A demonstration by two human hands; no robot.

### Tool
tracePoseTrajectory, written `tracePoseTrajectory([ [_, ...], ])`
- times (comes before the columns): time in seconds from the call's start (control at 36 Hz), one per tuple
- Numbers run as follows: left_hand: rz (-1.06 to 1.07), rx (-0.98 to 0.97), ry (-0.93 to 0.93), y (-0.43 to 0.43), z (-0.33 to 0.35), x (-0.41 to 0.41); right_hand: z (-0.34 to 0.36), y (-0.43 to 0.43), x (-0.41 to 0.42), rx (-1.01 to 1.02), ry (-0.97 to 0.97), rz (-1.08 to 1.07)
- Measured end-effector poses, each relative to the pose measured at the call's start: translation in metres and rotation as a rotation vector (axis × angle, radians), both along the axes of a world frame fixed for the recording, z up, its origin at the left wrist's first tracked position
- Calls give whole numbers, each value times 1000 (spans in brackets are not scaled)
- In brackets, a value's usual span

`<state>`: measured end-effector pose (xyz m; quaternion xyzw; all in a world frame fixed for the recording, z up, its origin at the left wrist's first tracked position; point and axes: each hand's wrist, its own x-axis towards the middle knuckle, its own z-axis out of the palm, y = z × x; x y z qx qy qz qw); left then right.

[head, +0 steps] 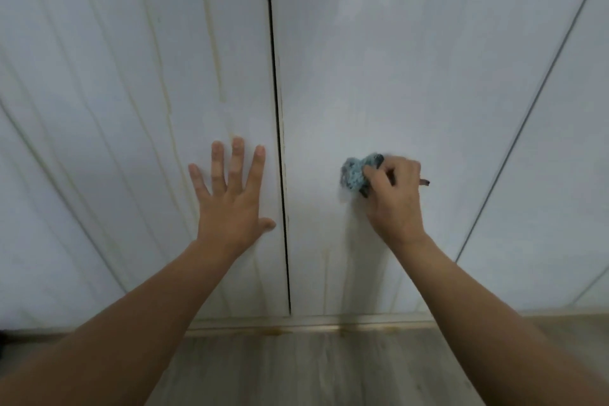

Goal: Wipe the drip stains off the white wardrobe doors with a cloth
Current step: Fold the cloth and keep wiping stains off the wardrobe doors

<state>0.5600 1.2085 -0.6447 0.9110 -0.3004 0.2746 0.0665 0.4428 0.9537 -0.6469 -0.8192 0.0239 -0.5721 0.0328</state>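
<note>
The white wardrobe fills most of the view, and its doors are closed, so whatever is inside cannot be seen. The left door point(115, 109) and the right door point(395, 76) meet at a thin dark gap point(278, 142) running from far top to near bottom. A further panel point(576, 142) stands at the far right. Below the doors, a wood-look floor point(313, 372) lies nearest the person, meeting a pale base strip point(313, 323) with brownish marks on it.

Yellowish drip stains point(214, 53) streak down the left door in several long lines, and fainter ones show low on the right door, below the cloth.

The left hand point(230, 201) rests flat on the left door, just left of the gap, fingers straight and spread wide, thumb out toward the gap. The right hand point(395, 201) is on the right door, its fingers curled round a small bunched blue-grey cloth point(354, 176), which it presses against the door surface. The cloth sticks out on the left of the hand and looks blurred.
</note>
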Motion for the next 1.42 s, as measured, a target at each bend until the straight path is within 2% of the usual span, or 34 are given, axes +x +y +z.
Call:
tracePoseTrajectory([
  [0.11, 10, 4, 7, 0, 1, -1, -68, -10, -19, -378, 329, 109],
  [0.17, 8, -10, 13, -1, 0, -3, -80, -17, -27, -429, 432, 112],
  [0.19, 1, -18, 10, -2, -1, -3, -77, -20, -28, -406, 425, 110],
  [0.36, 18, -19, 47, -6, 2, -6, 41, -18, -14, -221, -1, -4],
  [0.44, 34, -32, 65, -9, 1, -6, 95, -37, -15, -81, -115, -42],
  [0.5, 37, -46, 67, -10, 0, -6, 107, -49, -19, -3, -156, -44],
  [0.64, 27, -53, 50, -10, -1, -6, 44, -60, -29, 43, -72, -56],
  [0.75, 25, -60, 49, -11, -1, -6, -44, -60, -42, -203, 218, 4],
  [0.83, 25, -63, 47, -12, -2, -6, -70, -64, -50, -334, 404, 37],
  [0.89, 23, -70, 45, -12, -2, -5, -54, -64, -47, -282, 364, 34],
  [1.03, 27, -62, 71, -13, -2, -5, 20, -68, -32, -61, -27, -63],
  [1.11, 37, -54, 92, -13, -1, -5, 24, -67, -29, -23, -81, -86],
  [1.31, 26, -66, 65, -11, -1, -6, -55, -58, -34, -112, 103, -78],
  [1.42, 4, -84, 13, -11, -5, -3, -108, -59, -50, -136, 308, -57],
])
